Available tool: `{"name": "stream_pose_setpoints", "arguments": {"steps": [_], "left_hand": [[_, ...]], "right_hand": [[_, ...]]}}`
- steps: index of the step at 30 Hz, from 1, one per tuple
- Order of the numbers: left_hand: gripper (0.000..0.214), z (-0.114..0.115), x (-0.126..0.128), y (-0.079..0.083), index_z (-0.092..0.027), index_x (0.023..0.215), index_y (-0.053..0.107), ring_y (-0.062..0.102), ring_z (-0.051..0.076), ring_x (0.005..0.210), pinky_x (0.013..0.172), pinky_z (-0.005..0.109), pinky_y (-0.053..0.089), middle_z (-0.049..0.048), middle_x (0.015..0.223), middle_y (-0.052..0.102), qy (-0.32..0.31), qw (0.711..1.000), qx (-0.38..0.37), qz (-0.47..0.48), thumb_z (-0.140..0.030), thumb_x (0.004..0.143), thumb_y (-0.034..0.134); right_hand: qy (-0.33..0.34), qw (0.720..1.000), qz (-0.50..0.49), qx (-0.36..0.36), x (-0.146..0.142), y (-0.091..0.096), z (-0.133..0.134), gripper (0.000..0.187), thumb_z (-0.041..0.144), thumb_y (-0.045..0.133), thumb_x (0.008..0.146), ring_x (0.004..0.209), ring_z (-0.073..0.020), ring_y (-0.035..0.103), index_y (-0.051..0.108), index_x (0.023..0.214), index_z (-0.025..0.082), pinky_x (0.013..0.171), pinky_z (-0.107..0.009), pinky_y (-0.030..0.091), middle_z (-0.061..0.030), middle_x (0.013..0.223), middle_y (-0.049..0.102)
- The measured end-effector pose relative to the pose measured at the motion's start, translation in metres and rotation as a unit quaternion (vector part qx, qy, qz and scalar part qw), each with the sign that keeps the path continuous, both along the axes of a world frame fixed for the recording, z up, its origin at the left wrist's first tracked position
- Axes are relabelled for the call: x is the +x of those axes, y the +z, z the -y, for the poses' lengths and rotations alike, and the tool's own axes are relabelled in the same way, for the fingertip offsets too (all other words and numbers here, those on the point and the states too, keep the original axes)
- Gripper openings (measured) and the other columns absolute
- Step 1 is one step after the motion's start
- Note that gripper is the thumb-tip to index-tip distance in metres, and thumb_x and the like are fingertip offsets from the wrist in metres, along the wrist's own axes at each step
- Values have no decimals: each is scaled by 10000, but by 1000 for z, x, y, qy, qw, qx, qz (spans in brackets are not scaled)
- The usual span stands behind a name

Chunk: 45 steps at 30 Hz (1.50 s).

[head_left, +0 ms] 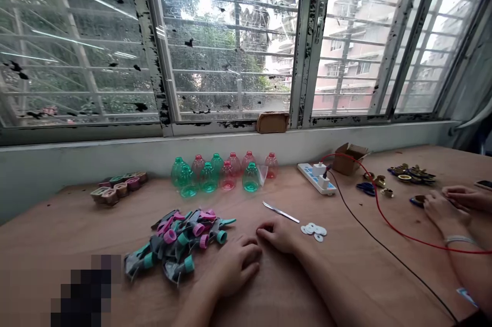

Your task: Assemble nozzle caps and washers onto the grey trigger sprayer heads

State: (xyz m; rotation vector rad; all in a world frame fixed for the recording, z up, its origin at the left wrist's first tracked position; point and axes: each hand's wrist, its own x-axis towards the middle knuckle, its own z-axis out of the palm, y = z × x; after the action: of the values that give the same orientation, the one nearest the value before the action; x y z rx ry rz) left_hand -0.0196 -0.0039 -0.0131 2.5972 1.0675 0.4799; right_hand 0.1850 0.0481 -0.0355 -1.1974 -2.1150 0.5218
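My left hand (239, 264) rests palm down on the wooden table, fingers loosely bent and the thumb a little apart, with nothing seen in it. Close by on its left lies a heap of spray trigger heads (184, 239) in grey, pink and teal. My right hand (280, 233) lies on its side just right of the left one, its fingers curled in and no object showing. Beyond it are curved metal tweezers (282, 212). Several white flat ring washers (314, 229) lie in a small pile to the right of that hand.
Green bottles (208, 178) and red bottles (228, 177) stand by the wall. Wrapped small containers (119, 187) sit back left. A power strip (317, 179) has red and black cables, beside a cardboard box (349, 159). Another person's hands (446, 209) work at right near gold-and-blue parts (412, 174).
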Motion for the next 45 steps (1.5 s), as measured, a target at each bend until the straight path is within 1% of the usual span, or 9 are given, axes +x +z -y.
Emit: {"name": "stream_pose_setpoints", "arguments": {"steps": [4,9,12,21,24,28,33,37,45], "left_hand": [[304,-1,0,1,-290,1113,612,509,224,1186,1022,342,396,2,1283,562,-3,1000,-6,7,-247,814,586],[306,-2,1,2,-274,1117,610,524,225,1168,1017,339,403,15,1270,574,1,1000,-12,12,-246,814,585],[303,-2,1,1,-272,1114,613,527,221,1165,1018,335,405,16,1266,575,1,1000,-12,17,-234,816,577],[320,-3,1,1,-276,1120,619,532,205,1162,1024,313,396,8,1256,583,-4,999,-22,30,-199,814,562],[305,-3,1,3,-278,1113,629,542,205,1145,1008,310,405,8,1243,594,1,999,-28,37,-219,821,564],[306,-1,1,6,-273,1138,626,539,211,1155,1007,309,405,18,1246,601,8,998,-43,51,-254,842,553],[306,-1,1,5,-276,1140,631,550,205,1139,1008,304,400,14,1232,612,14,997,-48,64,-258,846,547],[325,-1,0,3,-285,1127,634,556,194,1124,999,296,402,3,1221,615,17,997,-41,67,-204,824,547],[347,0,1,3,-272,1116,635,552,202,1124,990,300,409,13,1202,619,15,997,-39,59,-167,797,548]], "right_hand": [[-6,1000,16,7,-3,-2,-2,216,271,548,842,732,-156,643,759,882,249,670,-246,448,-4,824,745],[-4,999,49,13,-2,2,1,192,251,578,810,623,-132,593,753,890,254,578,-223,392,5,707,709],[7,999,49,15,0,1,1,193,235,577,807,592,-120,567,751,890,251,564,-213,377,13,666,685],[5,1000,23,-20,3,-2,-1,207,241,578,806,639,-127,584,752,918,230,596,-217,404,-2,723,703],[9,999,19,-30,3,-4,-3,221,232,567,807,688,-135,612,749,933,230,639,-221,434,-8,784,724],[23,999,13,-21,4,-7,-5,239,201,539,813,748,-147,636,746,928,232,688,-234,454,-9,851,739],[24,999,17,-17,5,-8,-6,231,200,549,808,740,-146,634,745,924,237,680,-232,453,-5,837,736],[25,1000,16,-6,5,-9,-7,229,167,545,795,739,-140,631,747,881,232,665,-220,444,1,835,737],[20,1000,6,-20,4,-5,-3,237,167,535,795,701,-137,622,750,880,223,638,-219,440,-3,806,735]]}}
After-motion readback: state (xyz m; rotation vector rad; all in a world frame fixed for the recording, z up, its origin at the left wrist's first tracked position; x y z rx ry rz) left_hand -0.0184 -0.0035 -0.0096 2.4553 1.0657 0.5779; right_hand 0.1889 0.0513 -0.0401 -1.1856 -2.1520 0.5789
